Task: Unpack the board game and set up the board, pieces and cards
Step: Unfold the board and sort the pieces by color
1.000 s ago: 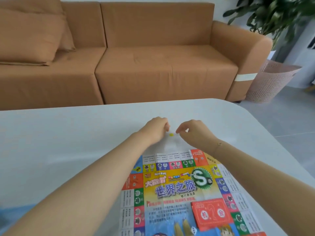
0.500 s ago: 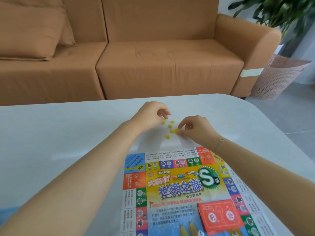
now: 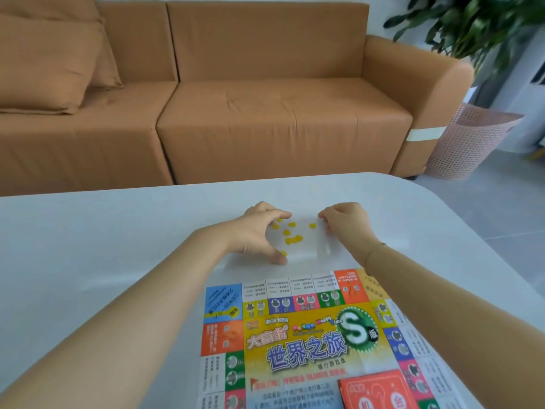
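Fingers [image 3: 277,215] of the left hand [image 3: 253,234] are spread in a wide arch, fingertips and thumb tip pressing on the left edge of a clear plastic bag [image 3: 300,246] that lies flat on the white desk [image 3: 88,261]. Small yellow pieces [image 3: 290,233] are scattered over the bag between the two hands; whether they lie inside or on top of it cannot be told. To the right, the right hand [image 3: 346,222] is curled, its fingers [image 3: 324,216] pinching the bag's far right edge. A thin bracelet [image 3: 380,245] circles the right wrist. Nearer the viewer, just beside the bag, the colourful paper game board [image 3: 295,329] is spread flat on the desk, its border of printed squares around a yellow centre panel. A red card deck [image 3: 377,391] with a question mark rests on the board's lower right part. Beyond the desk stand an orange sofa [image 3: 236,98], and at far right a pink perforated basket [image 3: 469,143] beside a green plant [image 3: 472,22].
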`<act>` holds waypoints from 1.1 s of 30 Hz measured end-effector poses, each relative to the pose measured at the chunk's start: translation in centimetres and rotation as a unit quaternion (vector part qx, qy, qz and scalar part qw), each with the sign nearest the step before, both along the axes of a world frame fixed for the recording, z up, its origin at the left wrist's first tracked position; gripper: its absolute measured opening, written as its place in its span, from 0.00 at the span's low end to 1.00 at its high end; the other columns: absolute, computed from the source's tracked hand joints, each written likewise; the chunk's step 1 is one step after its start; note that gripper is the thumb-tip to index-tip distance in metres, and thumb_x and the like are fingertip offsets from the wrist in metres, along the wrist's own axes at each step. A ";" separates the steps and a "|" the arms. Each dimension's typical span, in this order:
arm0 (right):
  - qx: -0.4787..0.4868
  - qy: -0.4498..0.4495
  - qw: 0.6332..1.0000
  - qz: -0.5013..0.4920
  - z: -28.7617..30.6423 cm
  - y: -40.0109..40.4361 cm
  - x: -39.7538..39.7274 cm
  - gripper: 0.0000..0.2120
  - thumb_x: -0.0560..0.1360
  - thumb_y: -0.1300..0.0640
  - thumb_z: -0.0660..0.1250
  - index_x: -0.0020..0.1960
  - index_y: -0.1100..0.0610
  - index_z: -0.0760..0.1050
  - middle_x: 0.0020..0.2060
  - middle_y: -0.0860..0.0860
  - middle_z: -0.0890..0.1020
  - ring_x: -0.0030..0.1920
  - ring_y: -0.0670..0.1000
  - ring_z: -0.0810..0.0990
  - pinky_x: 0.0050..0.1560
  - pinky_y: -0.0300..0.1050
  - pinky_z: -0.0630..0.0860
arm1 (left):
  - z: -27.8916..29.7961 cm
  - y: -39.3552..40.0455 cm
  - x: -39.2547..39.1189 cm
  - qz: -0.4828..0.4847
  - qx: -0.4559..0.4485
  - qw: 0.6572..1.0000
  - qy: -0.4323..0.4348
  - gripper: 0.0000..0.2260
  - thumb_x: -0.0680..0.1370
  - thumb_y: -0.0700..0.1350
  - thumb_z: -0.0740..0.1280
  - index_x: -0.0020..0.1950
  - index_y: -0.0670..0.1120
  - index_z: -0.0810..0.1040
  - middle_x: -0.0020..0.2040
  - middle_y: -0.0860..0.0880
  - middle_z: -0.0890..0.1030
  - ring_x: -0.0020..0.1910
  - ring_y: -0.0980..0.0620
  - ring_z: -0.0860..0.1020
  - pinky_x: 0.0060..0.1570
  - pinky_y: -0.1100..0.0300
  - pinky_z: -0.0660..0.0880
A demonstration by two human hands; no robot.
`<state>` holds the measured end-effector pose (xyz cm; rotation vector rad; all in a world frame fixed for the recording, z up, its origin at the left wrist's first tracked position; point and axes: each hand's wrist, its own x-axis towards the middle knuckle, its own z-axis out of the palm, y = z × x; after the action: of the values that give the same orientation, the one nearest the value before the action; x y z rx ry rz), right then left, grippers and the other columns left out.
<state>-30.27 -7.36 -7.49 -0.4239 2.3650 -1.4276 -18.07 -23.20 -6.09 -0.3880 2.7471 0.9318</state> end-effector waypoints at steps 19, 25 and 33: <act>-0.141 -0.081 0.986 0.036 4.2 6.3 4.7 0.09 0.78 0.63 0.61 0.47 0.63 0.80 0.46 0.61 0.83 0.46 0.55 0.83 0.47 0.38 0.81 | 3.1 5.1 4.5 0.203 0.035 0.965 0.165 0.11 0.74 0.48 0.71 0.56 0.47 0.80 0.53 0.52 0.79 0.52 0.54 0.77 0.50 0.62 0.70; -0.094 0.016 0.993 0.070 6.5 12.6 9.6 0.13 0.79 0.64 0.59 0.44 0.55 0.80 0.44 0.53 0.84 0.48 0.52 0.82 0.52 0.42 0.78 | 6.0 11.1 8.9 0.168 0.084 0.966 0.176 0.12 0.77 0.50 0.67 0.59 0.48 0.77 0.53 0.50 0.80 0.49 0.52 0.79 0.42 0.62 0.71; 0.062 0.155 0.976 0.142 9.3 26.2 16.2 0.10 0.75 0.60 0.64 0.45 0.50 0.83 0.46 0.49 0.85 0.49 0.52 0.82 0.52 0.52 0.79 | 9.3 24.2 16.1 0.070 0.211 0.959 0.174 0.06 0.79 0.43 0.65 0.55 0.47 0.78 0.49 0.49 0.83 0.46 0.53 0.81 0.47 0.61 0.77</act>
<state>-14.09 18.85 1.84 -0.9685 2.4850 -1.1449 -1.94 0.99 3.17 -0.3726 2.7276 1.7275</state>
